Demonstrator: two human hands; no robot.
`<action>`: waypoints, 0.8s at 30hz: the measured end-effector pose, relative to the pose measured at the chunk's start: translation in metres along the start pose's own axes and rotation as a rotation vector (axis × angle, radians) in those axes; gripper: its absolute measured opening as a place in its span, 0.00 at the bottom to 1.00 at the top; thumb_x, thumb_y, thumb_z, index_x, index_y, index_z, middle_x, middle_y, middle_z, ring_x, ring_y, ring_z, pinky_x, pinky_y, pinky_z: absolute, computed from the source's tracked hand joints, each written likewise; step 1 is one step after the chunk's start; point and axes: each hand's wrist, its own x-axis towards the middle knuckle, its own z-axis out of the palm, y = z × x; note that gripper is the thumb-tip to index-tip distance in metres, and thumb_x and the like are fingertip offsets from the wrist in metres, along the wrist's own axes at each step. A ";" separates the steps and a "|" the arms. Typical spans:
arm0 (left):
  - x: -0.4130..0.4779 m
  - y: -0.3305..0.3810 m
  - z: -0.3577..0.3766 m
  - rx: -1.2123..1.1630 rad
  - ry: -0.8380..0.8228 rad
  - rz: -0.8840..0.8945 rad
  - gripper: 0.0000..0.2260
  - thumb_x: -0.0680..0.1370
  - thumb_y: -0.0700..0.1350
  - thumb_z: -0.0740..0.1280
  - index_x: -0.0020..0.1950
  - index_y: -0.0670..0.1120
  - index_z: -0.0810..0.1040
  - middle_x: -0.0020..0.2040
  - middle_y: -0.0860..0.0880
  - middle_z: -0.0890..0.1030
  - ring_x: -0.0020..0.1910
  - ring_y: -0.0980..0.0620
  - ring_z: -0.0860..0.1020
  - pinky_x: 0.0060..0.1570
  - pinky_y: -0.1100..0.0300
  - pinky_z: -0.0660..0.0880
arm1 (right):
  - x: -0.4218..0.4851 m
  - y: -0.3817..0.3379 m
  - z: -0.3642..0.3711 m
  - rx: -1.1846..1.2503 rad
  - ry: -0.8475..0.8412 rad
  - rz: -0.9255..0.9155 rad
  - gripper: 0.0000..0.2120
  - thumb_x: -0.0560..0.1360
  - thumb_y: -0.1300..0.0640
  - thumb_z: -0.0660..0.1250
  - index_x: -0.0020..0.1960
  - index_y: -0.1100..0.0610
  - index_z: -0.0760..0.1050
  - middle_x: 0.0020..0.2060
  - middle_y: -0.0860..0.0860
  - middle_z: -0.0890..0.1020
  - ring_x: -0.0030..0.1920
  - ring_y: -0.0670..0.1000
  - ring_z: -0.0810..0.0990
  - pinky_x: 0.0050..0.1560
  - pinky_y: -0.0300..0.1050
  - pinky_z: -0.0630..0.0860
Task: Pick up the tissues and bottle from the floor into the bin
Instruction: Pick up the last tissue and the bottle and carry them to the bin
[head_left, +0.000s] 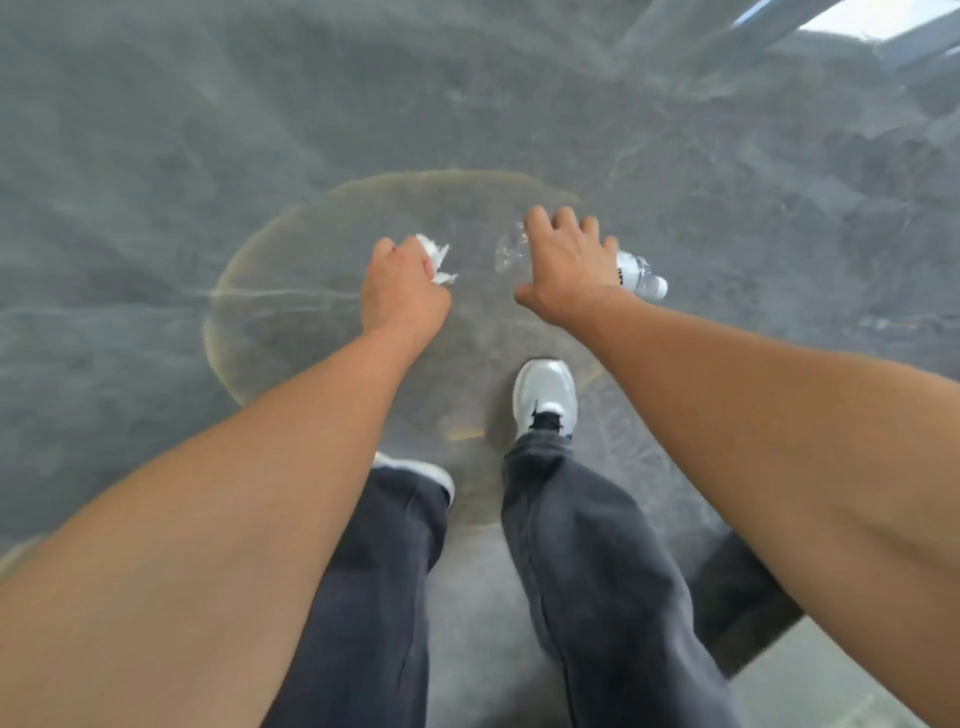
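Note:
My left hand (402, 288) is closed in a fist around crumpled white tissues (435, 255), which stick out past the fingers. My right hand (563, 267) grips a clear plastic bottle (641, 275) held sideways; its white-capped end points right and its base shows left of my fingers. Both hands hang above the grey floor (208, 130). No bin is visible.
The grey floor carries a large round yellowish ring stain (228, 270) under my hands. My own feet in white shoes (545, 395) and dark trousers stand below. A pale frame or ledge (779, 31) crosses the top right. A dark object (737, 597) sits by my right leg.

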 end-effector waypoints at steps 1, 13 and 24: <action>-0.013 -0.007 -0.024 -0.017 0.018 -0.025 0.09 0.68 0.34 0.61 0.44 0.44 0.76 0.53 0.39 0.74 0.50 0.38 0.75 0.52 0.52 0.73 | -0.015 -0.027 -0.010 0.013 -0.004 -0.025 0.33 0.66 0.50 0.74 0.65 0.55 0.62 0.60 0.57 0.71 0.61 0.64 0.69 0.58 0.61 0.67; -0.193 -0.160 -0.236 -0.301 0.172 -0.338 0.07 0.67 0.36 0.62 0.39 0.48 0.73 0.47 0.44 0.73 0.44 0.41 0.74 0.41 0.57 0.66 | -0.207 -0.288 -0.077 -0.312 -0.019 -0.336 0.26 0.68 0.55 0.71 0.61 0.55 0.63 0.58 0.56 0.73 0.58 0.62 0.72 0.56 0.58 0.68; -0.353 -0.327 -0.360 -0.468 0.418 -0.622 0.10 0.67 0.34 0.61 0.40 0.49 0.72 0.48 0.45 0.71 0.43 0.41 0.73 0.41 0.55 0.67 | -0.345 -0.511 -0.068 -0.649 0.028 -0.819 0.30 0.66 0.53 0.72 0.64 0.54 0.64 0.58 0.55 0.74 0.59 0.62 0.72 0.58 0.60 0.68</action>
